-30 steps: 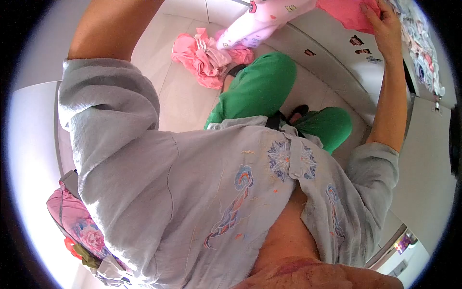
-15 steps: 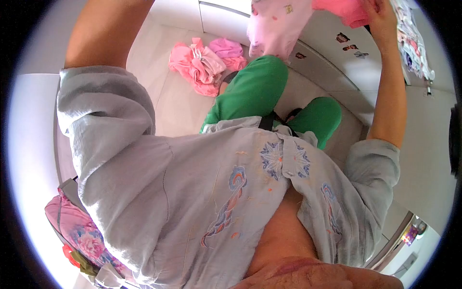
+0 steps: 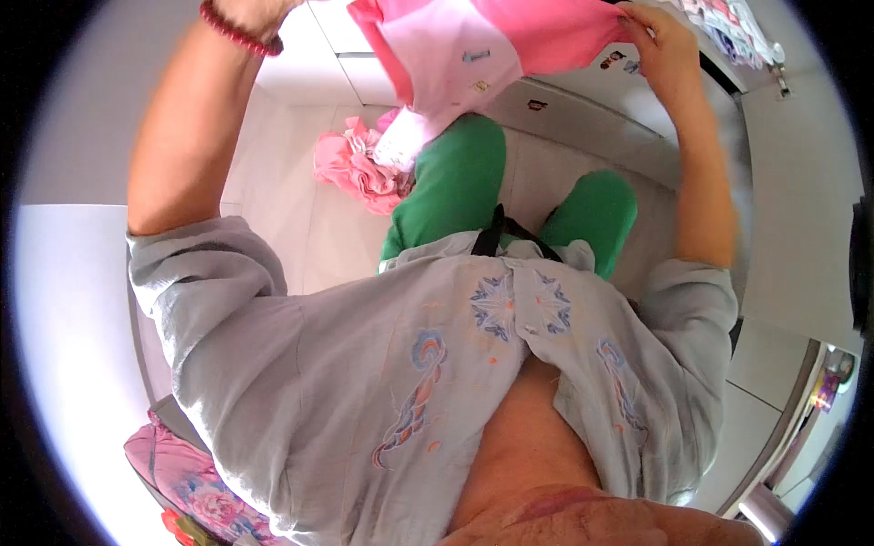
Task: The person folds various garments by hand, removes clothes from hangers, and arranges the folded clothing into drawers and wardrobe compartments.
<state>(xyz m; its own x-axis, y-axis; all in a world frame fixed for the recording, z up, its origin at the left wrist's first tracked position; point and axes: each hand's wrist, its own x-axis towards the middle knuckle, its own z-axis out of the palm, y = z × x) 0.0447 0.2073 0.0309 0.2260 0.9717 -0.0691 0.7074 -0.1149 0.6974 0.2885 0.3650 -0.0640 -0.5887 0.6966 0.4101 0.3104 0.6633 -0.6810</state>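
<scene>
From where I stand, the person's right hand (image 3: pixel 669 50) has its fingers closed on the pink sleeve end of a pink and white top (image 3: pixel 455 41), which is held up at the far side of the room, in front of white drawers (image 3: pixel 300 77). The left hand (image 3: pixel 255 14) wears a red bracelet (image 3: pixel 241 35) and runs out of view at the far left, so I can't tell whether its fingers are clenched, released or grasping any of the cloth

The top lies between the two hands, to the left of the right fingers. Its sleeve runs roughly left to right towards that hand, while the pale body slants down to the near left, past the left knee of the green trousers (image 3: pixel 455 173). The right hand is the nearer one to that sleeve end; it is touching it. The lower part of the body reaches a crumpled heap of pink clothes (image 3: pixel 350 173) on the pale floor (image 3: pixel 282 182), and from here I can't tell whether they touch
</scene>
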